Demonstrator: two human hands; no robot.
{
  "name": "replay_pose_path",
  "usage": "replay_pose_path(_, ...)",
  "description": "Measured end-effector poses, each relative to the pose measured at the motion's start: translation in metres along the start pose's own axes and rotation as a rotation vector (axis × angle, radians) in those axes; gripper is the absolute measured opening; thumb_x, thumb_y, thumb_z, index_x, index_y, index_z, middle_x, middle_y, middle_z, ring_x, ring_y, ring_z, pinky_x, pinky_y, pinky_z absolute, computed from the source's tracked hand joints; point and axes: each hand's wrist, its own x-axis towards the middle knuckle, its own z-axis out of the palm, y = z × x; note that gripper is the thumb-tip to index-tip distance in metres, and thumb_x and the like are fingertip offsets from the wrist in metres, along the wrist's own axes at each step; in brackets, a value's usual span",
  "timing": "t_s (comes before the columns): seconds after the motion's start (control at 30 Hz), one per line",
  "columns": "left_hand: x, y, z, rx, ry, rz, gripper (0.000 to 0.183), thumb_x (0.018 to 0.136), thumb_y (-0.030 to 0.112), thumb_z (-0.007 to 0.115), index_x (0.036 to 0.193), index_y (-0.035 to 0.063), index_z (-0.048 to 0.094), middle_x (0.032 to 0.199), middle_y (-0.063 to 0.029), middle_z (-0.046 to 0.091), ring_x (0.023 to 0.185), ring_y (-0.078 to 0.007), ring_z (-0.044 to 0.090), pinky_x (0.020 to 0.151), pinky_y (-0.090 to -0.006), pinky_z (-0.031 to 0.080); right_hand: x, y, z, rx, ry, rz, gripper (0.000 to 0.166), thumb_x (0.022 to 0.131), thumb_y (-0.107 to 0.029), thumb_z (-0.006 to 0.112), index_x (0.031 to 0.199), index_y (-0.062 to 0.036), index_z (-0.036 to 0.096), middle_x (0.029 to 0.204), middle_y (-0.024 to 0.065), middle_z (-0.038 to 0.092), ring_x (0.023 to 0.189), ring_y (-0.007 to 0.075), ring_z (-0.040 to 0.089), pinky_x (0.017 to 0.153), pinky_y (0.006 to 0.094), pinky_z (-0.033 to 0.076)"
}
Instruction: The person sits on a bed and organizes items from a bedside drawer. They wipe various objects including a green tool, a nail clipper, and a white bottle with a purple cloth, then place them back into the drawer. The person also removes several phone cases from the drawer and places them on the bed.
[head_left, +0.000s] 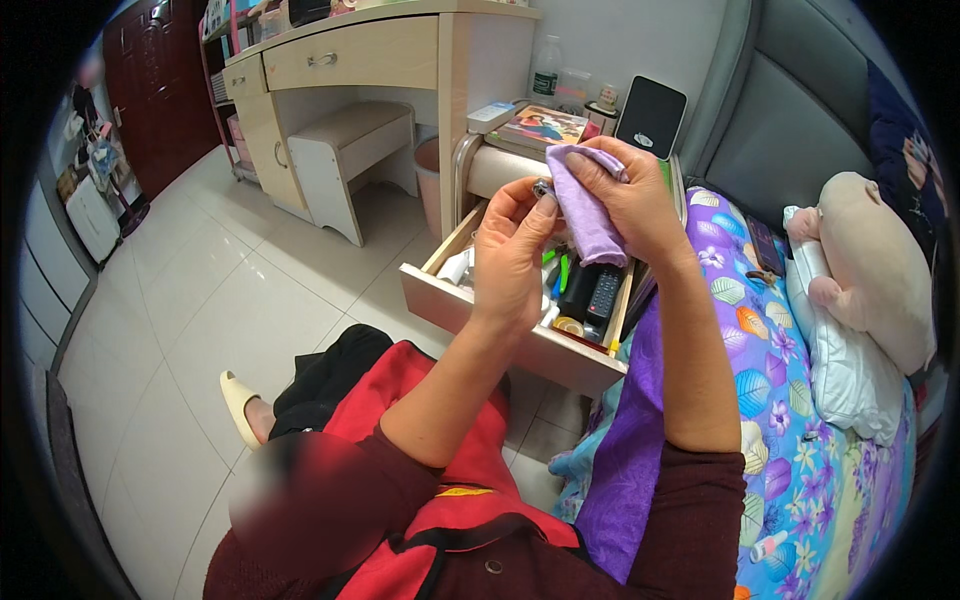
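Between the thumb and fingers of my left hand is a small shiny object, too small to identify. My right hand grips a folded light-purple cloth, whose edge comes close to that object; I cannot tell whether they touch. Both hands are raised over an open drawer of the bedside cabinet. Inside it lie a black remote control, a green-handled tool, a dark cylinder and a roll of tape. My left hand hides part of the contents.
On the cabinet top are a book, a plastic bottle and a tablet. A flowered bed with a plush toy stands at right. Behind the drawer are a desk, a stool and a waste bin.
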Motion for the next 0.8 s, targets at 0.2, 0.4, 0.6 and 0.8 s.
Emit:
replay_pose_path(0.2,-0.005,0.003,0.010,0.043,-0.065,0.027,0.023,0.089,0.011,0.054,0.110,0.0013,0.050,0.096,-0.0066,0.059,0.089,-0.0156,0.059,0.083,-0.0283,0.047,0.003,-0.001,-0.024,0.083,0.086,0.080,0.023,0.085,-0.022,0.063,0.092,-0.0003,0.062,0.074,-0.0012,0.058,0.065,0.0038,0.051,0.056,0.0195,0.043)
replay_pose_path(0.4,-0.007,0.006,0.013,0.012,-0.168,-0.035,0.025,0.089,0.012,0.054,0.112,-0.0003,0.050,0.090,-0.0067,0.058,0.087,-0.0154,0.059,0.078,-0.0265,0.047,0.005,0.004,-0.046,0.062,0.121,0.118,0.025,0.084,-0.024,0.064,0.094,-0.0009,0.063,0.076,-0.0003,0.060,0.065,0.0038,0.052,0.057,0.0185,0.043)
replay_pose_path(0.6,-0.011,0.006,0.017,0.028,-0.178,-0.047,0.026,0.090,0.012,0.052,0.113,-0.0017,0.050,0.088,-0.0066,0.057,0.080,-0.0139,0.057,0.073,-0.0255,0.046,0.002,-0.003,-0.058,-0.134,0.045,0.184,0.027,0.084,-0.025,0.063,0.094,0.0002,0.064,0.077,0.0010,0.060,0.067,0.0056,0.052,0.059,0.0206,0.043)
replay_pose_path(0.8,-0.013,0.010,0.023,-0.061,-0.242,-0.134,0.029,0.091,0.014,0.052,0.114,-0.0024,0.050,0.085,-0.0057,0.055,0.076,-0.0125,0.052,0.067,-0.0243,0.043,-0.002,0.019,-0.102,-0.244,0.146,0.279,0.028,0.084,-0.026,0.062,0.093,0.0001,0.064,0.076,0.0011,0.060,0.064,0.0065,0.050,0.057,0.0209,0.041)
